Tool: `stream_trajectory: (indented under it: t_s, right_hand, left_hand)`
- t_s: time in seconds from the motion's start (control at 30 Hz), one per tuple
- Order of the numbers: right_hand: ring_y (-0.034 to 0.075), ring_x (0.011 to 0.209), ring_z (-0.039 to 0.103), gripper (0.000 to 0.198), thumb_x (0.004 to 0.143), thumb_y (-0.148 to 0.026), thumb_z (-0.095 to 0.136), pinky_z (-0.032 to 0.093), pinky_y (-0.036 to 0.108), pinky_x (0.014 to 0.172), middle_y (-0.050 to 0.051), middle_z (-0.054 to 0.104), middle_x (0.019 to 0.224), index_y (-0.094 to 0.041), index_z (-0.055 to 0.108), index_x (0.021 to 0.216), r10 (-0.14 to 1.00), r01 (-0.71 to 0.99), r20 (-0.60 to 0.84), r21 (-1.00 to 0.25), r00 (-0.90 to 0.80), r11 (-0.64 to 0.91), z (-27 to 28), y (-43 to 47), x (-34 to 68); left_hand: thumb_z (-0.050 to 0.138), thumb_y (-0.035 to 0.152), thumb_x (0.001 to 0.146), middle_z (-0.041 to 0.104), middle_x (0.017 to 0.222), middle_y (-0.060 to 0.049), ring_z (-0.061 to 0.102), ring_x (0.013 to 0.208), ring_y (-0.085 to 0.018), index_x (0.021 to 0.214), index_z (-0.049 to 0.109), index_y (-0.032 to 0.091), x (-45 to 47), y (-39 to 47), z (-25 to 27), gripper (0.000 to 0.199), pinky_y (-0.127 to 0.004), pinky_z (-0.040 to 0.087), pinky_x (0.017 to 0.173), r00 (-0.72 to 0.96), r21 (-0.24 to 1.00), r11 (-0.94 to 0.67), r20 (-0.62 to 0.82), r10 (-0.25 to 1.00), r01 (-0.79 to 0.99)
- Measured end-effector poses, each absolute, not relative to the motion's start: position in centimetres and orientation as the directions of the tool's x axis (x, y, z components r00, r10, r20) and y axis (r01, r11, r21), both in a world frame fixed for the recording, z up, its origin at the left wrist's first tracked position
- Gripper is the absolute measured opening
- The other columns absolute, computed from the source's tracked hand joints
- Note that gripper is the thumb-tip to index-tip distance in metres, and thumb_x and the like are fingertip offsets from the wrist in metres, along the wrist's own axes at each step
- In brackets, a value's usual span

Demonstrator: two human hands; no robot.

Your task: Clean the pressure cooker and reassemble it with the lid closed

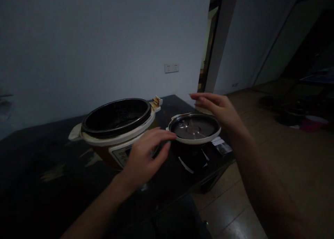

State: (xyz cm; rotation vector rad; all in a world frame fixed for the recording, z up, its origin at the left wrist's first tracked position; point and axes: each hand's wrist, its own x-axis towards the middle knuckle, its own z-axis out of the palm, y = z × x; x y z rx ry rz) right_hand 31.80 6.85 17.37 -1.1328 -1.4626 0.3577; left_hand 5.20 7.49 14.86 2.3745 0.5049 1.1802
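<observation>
A rice cooker [104,140] with a pale rim and brownish body stands uncovered on the dark table, its black inner pot [114,125] in place. To its right lies the cooker lid [194,127], its shiny inner side facing up. My left hand [146,155] is in front of the cooker, fingers stretched toward the lid's near left edge and thumb apart; whether the fingertips touch it I cannot tell. Above the lid's right side hovers my right hand [219,110], fingers extended and nothing visible in it.
The dark table [167,183] runs along a pale wall with a double socket [171,68]. Cards or papers [221,146] lie right of the lid. A tiled floor [261,169] drops away at the right, with a pink basin [313,123] farther back.
</observation>
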Motion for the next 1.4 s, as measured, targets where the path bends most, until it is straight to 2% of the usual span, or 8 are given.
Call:
stream_trajectory:
  t_s: [0.07, 0.13, 0.27, 0.37, 0.57, 0.77, 1.03, 1.4]
  right_hand:
    - [0.021, 0.105, 0.066, 0.020, 0.084, -0.037, 0.064, 0.051, 0.042, 0.096, 0.003, 0.073, 0.109, -0.025, 0.075, 0.097, 0.735, 0.393, 0.610, -0.780, 0.298, 0.488, 17.0, 6.2, 34.6]
    - [0.022, 0.105, 0.066, 0.017, 0.080, -0.037, 0.068, 0.052, 0.041, 0.094, 0.003, 0.074, 0.103, -0.026, 0.075, 0.091, 0.668, 0.378, 0.615, -0.787, 0.418, 0.488, 15.5, 6.1, 37.7]
    - [0.019, 0.102, 0.065, 0.020, 0.072, -0.032, 0.072, 0.052, 0.035, 0.092, 0.002, 0.072, 0.097, -0.024, 0.072, 0.091, 0.629, 0.147, 0.306, -0.945, 0.715, 0.293, 9.7, 6.4, 43.3]
    - [0.016, 0.099, 0.065, 0.021, 0.070, -0.029, 0.072, 0.054, 0.029, 0.086, 0.004, 0.070, 0.100, -0.024, 0.070, 0.090, 0.620, 0.015, 0.150, -0.976, 0.770, 0.218, 5.0, 7.2, 45.8]
    - [0.018, 0.078, 0.068, 0.011, 0.069, -0.030, 0.069, 0.057, 0.029, 0.073, 0.005, 0.072, 0.083, -0.023, 0.066, 0.077, 0.762, -0.176, -0.007, -0.974, 0.647, 0.141, 1.0, 10.0, 46.9]
    - [0.024, 0.086, 0.070, 0.014, 0.074, -0.037, 0.065, 0.057, 0.036, 0.080, 0.004, 0.073, 0.074, -0.023, 0.065, 0.073, 0.865, -0.310, -0.105, -0.949, 0.491, 0.061, 0.2, 11.0, 46.9]
    - [0.024, 0.100, 0.069, 0.022, 0.087, -0.040, 0.054, 0.055, 0.039, 0.092, 0.004, 0.076, 0.084, -0.024, 0.068, 0.080, 0.889, -0.425, -0.178, -0.905, 0.421, 0.020, 0.5, 10.3, 45.8]
    - [0.020, 0.094, 0.070, 0.011, 0.081, -0.027, 0.060, 0.055, 0.034, 0.092, 0.003, 0.075, 0.084, -0.022, 0.069, 0.084, 0.864, -0.400, -0.109, -0.909, 0.492, 0.114, 1.4, 10.6, 45.3]
  left_hand:
    - [0.061, 0.017, 0.083, 0.074, 0.104, -0.003, 0.064, 0.103, -0.021, 0.095, 0.074, 0.024, 8.0, 8.3, 12.3, 0.019, -0.037, 0.040, 0.104, 0.619, 0.799, -0.601, 0.472, 0.628, 0.000]
    - [0.068, 0.013, 0.077, 0.073, 0.099, -0.005, 0.061, 0.106, -0.021, 0.082, 0.076, 0.021, 10.0, 9.4, 9.2, 0.012, -0.036, 0.037, 0.107, 0.589, 0.992, -0.024, 0.093, 0.803, -0.125]
    - [0.062, 0.015, 0.082, 0.071, 0.103, -0.009, 0.065, 0.099, -0.022, 0.090, 0.072, 0.019, 11.9, 11.4, 3.3, 0.013, -0.043, 0.047, 0.097, 0.512, 0.923, 0.316, -0.166, 0.842, -0.220]
    - [0.055, 0.016, 0.088, 0.069, 0.101, -0.008, 0.066, 0.095, -0.018, 0.088, 0.066, 0.019, 12.9, 12.6, 1.2, 0.011, -0.039, 0.051, 0.092, 0.461, 0.816, 0.463, -0.282, 0.841, -0.346]
    - [0.054, 0.017, 0.090, 0.067, 0.086, -0.005, 0.067, 0.079, -0.016, 0.086, 0.060, 0.018, 15.3, 14.3, 1.0, 0.007, -0.038, 0.056, 0.084, 0.463, 0.653, 0.592, -0.388, 0.797, -0.472]
    - [0.057, 0.013, 0.088, 0.066, 0.083, -0.003, 0.069, 0.076, -0.018, 0.090, 0.055, 0.019, 15.7, 14.3, 1.1, 0.007, -0.043, 0.057, 0.083, 0.498, 0.585, 0.634, -0.402, 0.769, -0.506]
    - [0.055, 0.005, 0.085, 0.067, 0.082, -0.003, 0.069, 0.070, -0.018, 0.089, 0.053, 0.020, 16.2, 14.6, 1.8, 0.016, -0.041, 0.058, 0.078, 0.494, 0.554, 0.660, -0.440, 0.750, -0.508]
    - [0.053, 0.004, 0.083, 0.065, 0.074, -0.003, 0.068, 0.064, -0.018, 0.079, 0.052, 0.019, 16.0, 14.5, 1.8, 0.015, -0.036, 0.059, 0.070, 0.445, 0.543, 0.681, -0.516, 0.732, -0.492]
